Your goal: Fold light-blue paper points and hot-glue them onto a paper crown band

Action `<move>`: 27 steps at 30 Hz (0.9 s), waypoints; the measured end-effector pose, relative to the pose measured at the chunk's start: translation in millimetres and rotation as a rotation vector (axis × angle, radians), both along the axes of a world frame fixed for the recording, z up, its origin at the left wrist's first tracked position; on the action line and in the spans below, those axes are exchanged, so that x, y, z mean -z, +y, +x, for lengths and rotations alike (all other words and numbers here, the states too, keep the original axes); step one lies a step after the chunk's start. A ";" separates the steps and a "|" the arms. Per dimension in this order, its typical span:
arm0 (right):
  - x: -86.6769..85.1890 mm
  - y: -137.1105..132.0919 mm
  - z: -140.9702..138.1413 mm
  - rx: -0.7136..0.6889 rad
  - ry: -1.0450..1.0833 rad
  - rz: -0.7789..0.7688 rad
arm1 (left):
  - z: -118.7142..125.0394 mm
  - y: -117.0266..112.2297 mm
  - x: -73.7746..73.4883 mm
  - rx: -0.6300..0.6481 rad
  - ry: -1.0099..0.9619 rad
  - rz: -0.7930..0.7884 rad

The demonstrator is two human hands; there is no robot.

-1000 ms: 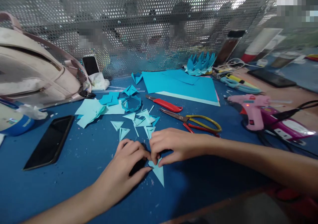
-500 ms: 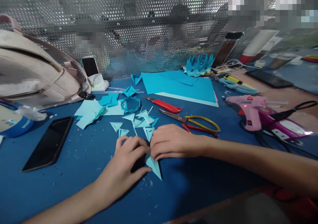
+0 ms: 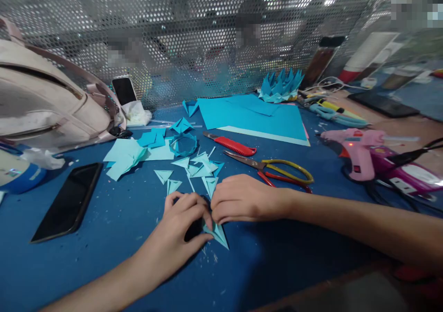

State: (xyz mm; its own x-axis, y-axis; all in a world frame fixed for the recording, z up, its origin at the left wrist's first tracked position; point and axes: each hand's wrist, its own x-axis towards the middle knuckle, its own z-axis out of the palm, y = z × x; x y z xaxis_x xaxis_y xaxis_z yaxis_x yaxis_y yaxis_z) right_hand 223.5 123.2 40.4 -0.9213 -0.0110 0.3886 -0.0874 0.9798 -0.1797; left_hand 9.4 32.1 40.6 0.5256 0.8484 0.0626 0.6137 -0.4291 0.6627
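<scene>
Both hands meet over a light-blue folded paper piece (image 3: 219, 236) on the blue tabletop, its pointed end showing toward me. My left hand (image 3: 187, 219) pinches its left edge with thumb and fingers. My right hand (image 3: 247, 199) is closed over its upper part, and the fingertips there are partly hidden. Just beyond the hands lie several small folded paper triangles (image 3: 162, 176). Behind them sit a blue folded-paper ring (image 3: 183, 145), some cut pale paper sheets (image 3: 126, 157), a red box cutter (image 3: 235, 146) and scissors (image 3: 273, 168) with yellow and red handles.
At the back lie large blue paper sheets (image 3: 256, 118) and a spiky blue paper model (image 3: 281, 86). A pink glue gun (image 3: 358, 148) with cables stands right. On the left are a phone (image 3: 67, 203) and a backpack (image 3: 51, 95). A perforated metal panel (image 3: 190, 49) rises behind.
My left fingers have come down further onto the paper piece, beside the right hand. The camera view has shifted slightly; the other things lie as before.
</scene>
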 end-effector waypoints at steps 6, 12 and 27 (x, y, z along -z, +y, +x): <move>-0.4 -1.3 -0.1 0.034 -0.053 -0.043 | -2.2 -2.4 -0.9 -0.013 -0.017 0.081; -1.7 -8.3 -4.5 0.254 -0.152 -0.391 | -0.3 0.4 1.8 -0.133 0.131 0.158; -1.8 -18.0 -7.0 0.514 -0.221 -0.532 | -1.9 4.6 2.9 -0.171 0.144 0.020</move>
State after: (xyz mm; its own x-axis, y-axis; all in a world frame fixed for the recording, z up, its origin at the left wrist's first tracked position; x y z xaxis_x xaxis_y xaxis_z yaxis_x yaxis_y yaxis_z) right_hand 216.5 105.2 42.2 -0.8170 0.5760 0.0286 0.4477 0.6647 -0.5981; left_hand 7.5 36.7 37.7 0.3785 0.9255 0.0151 0.7665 -0.3225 0.5554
